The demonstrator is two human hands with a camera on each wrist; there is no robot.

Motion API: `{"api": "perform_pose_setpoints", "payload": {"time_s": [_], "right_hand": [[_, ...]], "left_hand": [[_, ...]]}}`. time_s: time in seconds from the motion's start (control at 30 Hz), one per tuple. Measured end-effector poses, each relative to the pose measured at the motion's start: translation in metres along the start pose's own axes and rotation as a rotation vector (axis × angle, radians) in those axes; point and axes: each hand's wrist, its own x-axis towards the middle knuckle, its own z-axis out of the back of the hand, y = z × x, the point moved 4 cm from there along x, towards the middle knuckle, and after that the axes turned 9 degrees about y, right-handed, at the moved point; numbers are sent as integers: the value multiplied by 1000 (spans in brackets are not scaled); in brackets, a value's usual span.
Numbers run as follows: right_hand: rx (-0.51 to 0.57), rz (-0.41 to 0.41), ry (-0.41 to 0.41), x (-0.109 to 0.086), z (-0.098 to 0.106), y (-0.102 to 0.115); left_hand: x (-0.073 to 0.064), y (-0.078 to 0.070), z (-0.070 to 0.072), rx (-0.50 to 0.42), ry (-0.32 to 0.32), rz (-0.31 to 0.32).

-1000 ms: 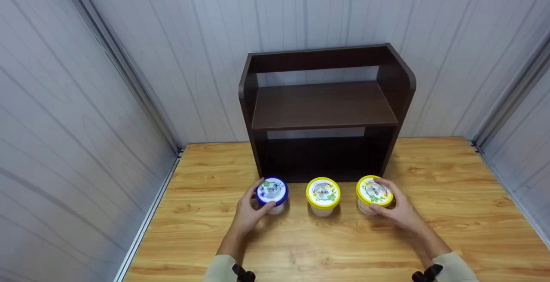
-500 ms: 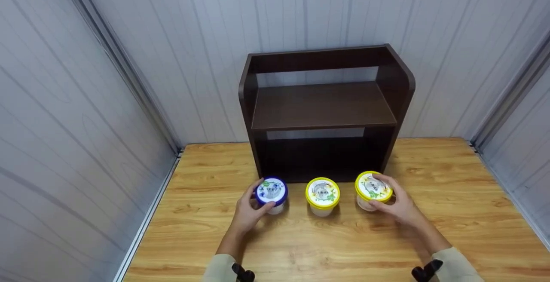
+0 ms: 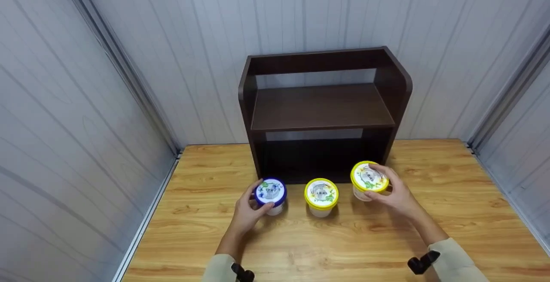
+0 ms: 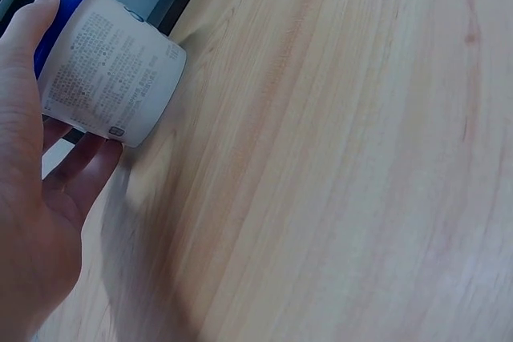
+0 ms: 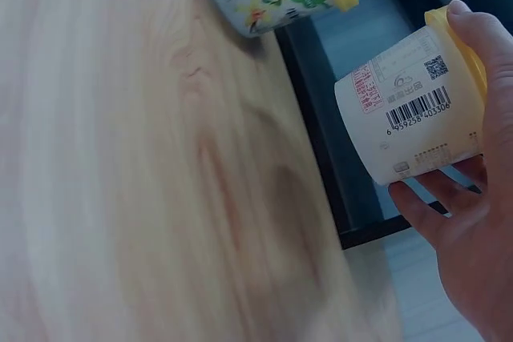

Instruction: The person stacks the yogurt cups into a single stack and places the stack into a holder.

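Note:
My left hand (image 3: 248, 214) holds a white tub with a blue lid (image 3: 270, 191) around its rim; the tub stands on the table before the shelf's left end. In the left wrist view the printed side of this tub (image 4: 116, 70) faces the camera. My right hand (image 3: 399, 196) grips a yellow-lidded tub (image 3: 368, 177) between thumb and fingers, raised off the table near the shelf's right end. Its barcode side (image 5: 409, 106) shows in the right wrist view. Between the hands a second yellow-lidded tub (image 3: 321, 194) stands upright, touched by neither.
A dark brown two-level shelf (image 3: 322, 108) stands on the wooden table (image 3: 309, 247), right behind the tubs. Its lower compartment (image 3: 313, 157) opens toward me. Pale panel walls (image 3: 206, 58) close off the back and both sides.
My right hand has lifted its yellow-lidded tub off the table and carried it forward and slightly left, toward the shelf. The left hand and the other two tubs have stayed put.

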Motion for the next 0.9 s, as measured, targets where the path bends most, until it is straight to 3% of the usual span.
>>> {"api": "perform_pose_setpoints", "payload": {"time_s": [0.23,0.47,0.9], "right_hand": [[0,20,-7,10,-4,10],[-52,95,-11,23,-14,23],[-53,127,10,48,-32,52]], "left_hand": [[-1,-3,1,-19,11,18],[-2,-2,0,-41,11,37],[0,1,0,-43,7,8]]}}
